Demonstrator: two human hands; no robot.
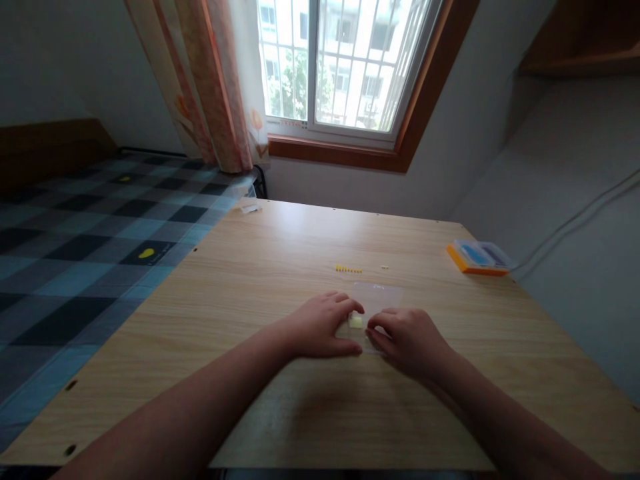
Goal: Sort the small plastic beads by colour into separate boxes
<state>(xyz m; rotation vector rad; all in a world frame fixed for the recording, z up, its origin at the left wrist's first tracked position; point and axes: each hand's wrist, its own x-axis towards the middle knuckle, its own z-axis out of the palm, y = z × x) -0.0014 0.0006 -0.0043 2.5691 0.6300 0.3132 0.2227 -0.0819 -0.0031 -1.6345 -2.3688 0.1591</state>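
A clear plastic sheet (379, 295) lies flat on the wooden table (250, 293), just beyond my hands. At its near edge sits a small pale yellow piece (355, 322). My left hand (320, 327) rests on the table with thumb and forefinger curled around that piece from the left. Fingers bent, my right hand (407, 340) meets it from the right, fingertips on the sheet's near edge. Whether either hand actually grips the piece is not visible.
A short row of tiny yellow beads (349, 269) and one small white bit (385, 267) lie farther back. An orange-and-blue case (477, 257) sits at the table's right edge by a white cable (575, 223). A checkered bed (90, 247) adjoins the table on the left.
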